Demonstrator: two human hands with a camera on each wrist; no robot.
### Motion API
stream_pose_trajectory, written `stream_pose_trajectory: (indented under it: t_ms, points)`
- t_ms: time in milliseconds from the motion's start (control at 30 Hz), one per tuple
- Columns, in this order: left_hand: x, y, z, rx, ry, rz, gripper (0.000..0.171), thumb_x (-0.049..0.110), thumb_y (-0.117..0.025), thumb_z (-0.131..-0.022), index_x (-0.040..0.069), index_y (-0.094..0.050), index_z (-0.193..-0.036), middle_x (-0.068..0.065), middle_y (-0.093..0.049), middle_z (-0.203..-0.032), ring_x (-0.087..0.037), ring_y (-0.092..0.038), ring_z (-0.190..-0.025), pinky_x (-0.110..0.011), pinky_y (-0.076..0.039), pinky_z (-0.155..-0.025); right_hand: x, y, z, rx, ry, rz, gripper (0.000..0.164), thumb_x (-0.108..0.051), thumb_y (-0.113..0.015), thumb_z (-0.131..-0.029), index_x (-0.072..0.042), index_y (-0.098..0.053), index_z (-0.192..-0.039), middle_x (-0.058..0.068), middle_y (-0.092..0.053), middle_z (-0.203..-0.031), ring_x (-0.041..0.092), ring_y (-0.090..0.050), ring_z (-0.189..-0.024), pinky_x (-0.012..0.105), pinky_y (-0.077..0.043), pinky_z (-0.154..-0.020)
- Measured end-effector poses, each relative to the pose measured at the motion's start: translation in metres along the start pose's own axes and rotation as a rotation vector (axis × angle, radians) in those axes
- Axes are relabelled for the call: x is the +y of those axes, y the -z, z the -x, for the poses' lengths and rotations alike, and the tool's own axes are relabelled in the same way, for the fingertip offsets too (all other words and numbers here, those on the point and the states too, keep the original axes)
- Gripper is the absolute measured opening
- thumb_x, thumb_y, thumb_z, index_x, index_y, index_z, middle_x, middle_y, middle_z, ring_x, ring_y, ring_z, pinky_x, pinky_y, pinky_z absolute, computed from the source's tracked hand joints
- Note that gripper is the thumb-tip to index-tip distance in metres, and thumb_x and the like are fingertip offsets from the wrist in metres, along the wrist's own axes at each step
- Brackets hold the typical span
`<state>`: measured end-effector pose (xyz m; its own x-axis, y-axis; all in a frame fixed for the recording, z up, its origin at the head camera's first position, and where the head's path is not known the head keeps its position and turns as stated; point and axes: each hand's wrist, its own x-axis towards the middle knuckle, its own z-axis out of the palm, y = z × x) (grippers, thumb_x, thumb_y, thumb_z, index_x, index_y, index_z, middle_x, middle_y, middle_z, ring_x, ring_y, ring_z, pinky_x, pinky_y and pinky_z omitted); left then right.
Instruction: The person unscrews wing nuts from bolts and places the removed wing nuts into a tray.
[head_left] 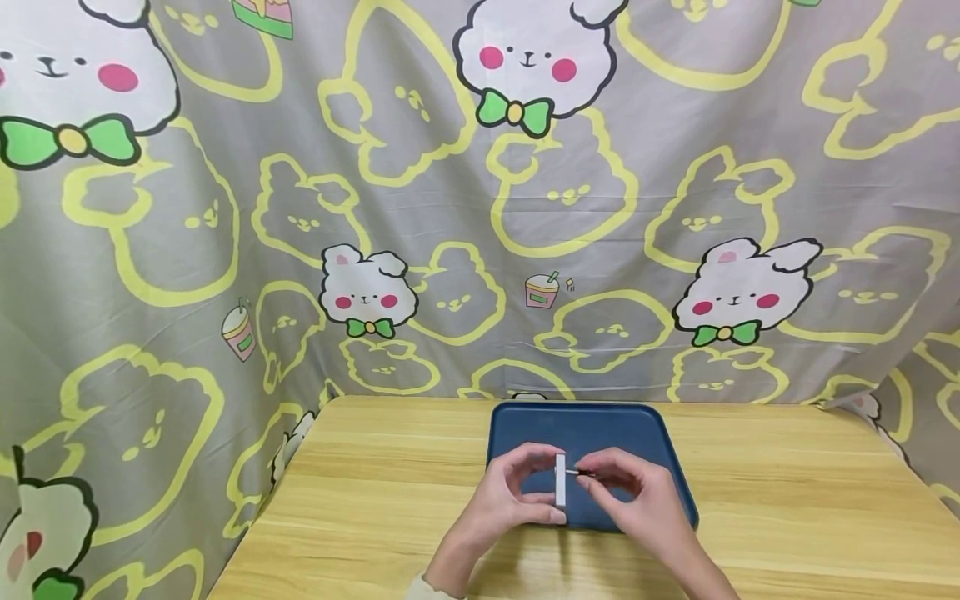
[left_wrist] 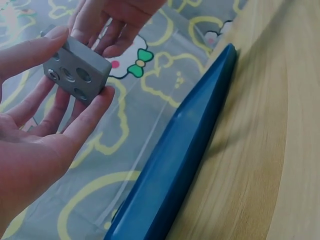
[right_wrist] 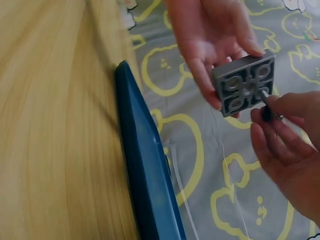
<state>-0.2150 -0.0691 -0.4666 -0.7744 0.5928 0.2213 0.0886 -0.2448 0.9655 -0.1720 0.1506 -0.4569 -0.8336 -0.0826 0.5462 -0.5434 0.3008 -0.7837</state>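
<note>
Left hand (head_left: 510,493) grasps a grey square block (head_left: 560,481) by its edges, thumb against one edge and fingertips against the opposite one; the block stands on edge in the air, above the tray as the head view shows it. Right hand (head_left: 637,490) pinches a thin metal pin (right_wrist: 265,96) between thumb and fingers; a dark piece (right_wrist: 266,114) shows at the fingertips beside the pin, and whether the two are one part cannot be told. Pin points toward the left hand, its tip at the block's recessed face, by one of the corner sockets; depth of entry, if any, cannot be read. Recessed face, right wrist view: ring-shaped sockets at the corners and one at the centre, joined by ribs. Opposite face, left wrist view: smooth grey with several round holes, one of them showing a bright metal rim or end, which of the two is unclear. Blue tray (head_left: 585,423) with a raised rim lies on the wood-grain table (head_left: 360,475), near its far edge. Grey curtain (head_left: 442,212) printed with yellow outlines and white rabbit heads hangs behind the table and along its sides. Pale sleeve (head_left: 429,588) shows at the left wrist.
</note>
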Motion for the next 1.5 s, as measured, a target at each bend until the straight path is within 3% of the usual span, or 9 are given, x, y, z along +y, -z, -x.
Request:
stream_pose_trajectory:
  t_ms: [200,400,733,867,967,1067,1233,1367,1500]
  points:
    - [-0.001,0.002,0.000,-0.014,-0.015,0.047,0.063,-0.004,-0.085,-0.080,-0.005,-0.057,-0.136,-0.012,-0.059,-0.136,-0.046,-0.049,-0.130,-0.044,-0.058,-0.097,0.006,-0.002,-0.001,0.026,0.292,0.135,0.035,0.010,-0.083,-0.078,-0.016,-0.076,-0.101,-0.002,-0.073,-0.101,0.011,-0.071,-0.087,0.017,-0.059,-0.074]
    - [-0.001,0.003,0.000,-0.029,-0.022,0.103,0.067,-0.005,-0.084,-0.079,-0.012,-0.051,-0.138,-0.012,-0.059,-0.135,-0.049,-0.047,-0.131,-0.046,-0.057,-0.098,0.012,-0.005,-0.003,0.073,0.506,0.183,0.007,-0.020,-0.072,-0.099,-0.018,-0.077,-0.103,0.002,-0.073,-0.105,0.017,-0.071,-0.091,0.014,-0.056,-0.084]
    - [0.002,0.001,-0.001,-0.030,0.003,0.112,0.069,-0.001,-0.085,-0.081,-0.011,-0.050,-0.140,-0.013,-0.057,-0.138,-0.036,-0.053,-0.129,-0.046,-0.056,-0.099,0.015,-0.006,-0.001,0.117,0.578,0.246,0.020,-0.027,-0.062,-0.104,-0.013,-0.077,-0.101,0.007,-0.073,-0.108,0.021,-0.072,-0.092,0.013,-0.054,-0.088]
    - [0.002,0.001,-0.001,-0.014,-0.004,0.099,0.068,-0.002,-0.086,-0.079,-0.008,-0.053,-0.139,-0.013,-0.058,-0.137,-0.037,-0.052,-0.129,-0.046,-0.057,-0.098,0.010,-0.007,-0.002,0.129,0.546,0.216,0.013,-0.019,-0.071,-0.098,-0.010,-0.075,-0.107,0.007,-0.073,-0.105,0.021,-0.072,-0.090,0.014,-0.054,-0.087]
    - [0.002,0.000,0.000,0.005,-0.004,0.082,0.068,-0.006,-0.085,-0.078,-0.007,-0.054,-0.138,-0.011,-0.060,-0.135,-0.040,-0.051,-0.130,-0.046,-0.057,-0.098,0.006,-0.007,-0.002,0.139,0.478,0.157,0.030,0.003,-0.078,-0.085,-0.005,-0.072,-0.114,0.009,-0.073,-0.106,0.022,-0.072,-0.087,0.016,-0.057,-0.084]
    - [0.002,0.000,0.000,0.012,-0.001,0.069,0.068,-0.010,-0.083,-0.077,-0.009,-0.053,-0.139,-0.011,-0.060,-0.135,-0.040,-0.050,-0.130,-0.045,-0.057,-0.098,0.001,-0.006,-0.001,0.119,0.308,0.093,0.040,0.014,-0.076,-0.082,-0.004,-0.071,-0.118,0.009,-0.074,-0.108,0.019,-0.074,-0.089,0.019,-0.059,-0.081]
    - [0.001,0.000,0.000,0.000,-0.016,0.069,0.066,-0.011,-0.082,-0.078,-0.008,-0.054,-0.137,-0.011,-0.059,-0.135,-0.043,-0.047,-0.132,-0.045,-0.056,-0.100,-0.003,0.000,-0.001,0.048,-0.143,-0.074,0.017,-0.008,-0.069,-0.099,-0.005,-0.072,-0.116,0.010,-0.075,-0.107,0.017,-0.075,-0.090,0.027,-0.063,-0.076]
    - [0.001,0.000,0.000,-0.005,-0.029,0.054,0.065,-0.013,-0.082,-0.077,-0.006,-0.056,-0.137,-0.016,-0.056,-0.137,-0.045,-0.045,-0.134,-0.046,-0.055,-0.102,-0.006,0.003,-0.004,0.014,-0.451,-0.279,0.031,-0.019,-0.069,-0.101,0.004,-0.068,-0.122,0.018,-0.074,-0.109,0.026,-0.076,-0.089,0.037,-0.064,-0.076]
    - [0.001,0.000,-0.001,-0.006,-0.033,0.036,0.066,-0.017,-0.080,-0.076,-0.005,-0.056,-0.136,-0.020,-0.052,-0.139,-0.040,-0.047,-0.135,-0.046,-0.054,-0.103,-0.005,0.007,-0.006,-0.044,-0.620,-0.416,0.047,-0.022,-0.069,-0.100,0.012,-0.059,-0.132,0.021,-0.073,-0.113,0.030,-0.076,-0.093,0.041,-0.064,-0.079]
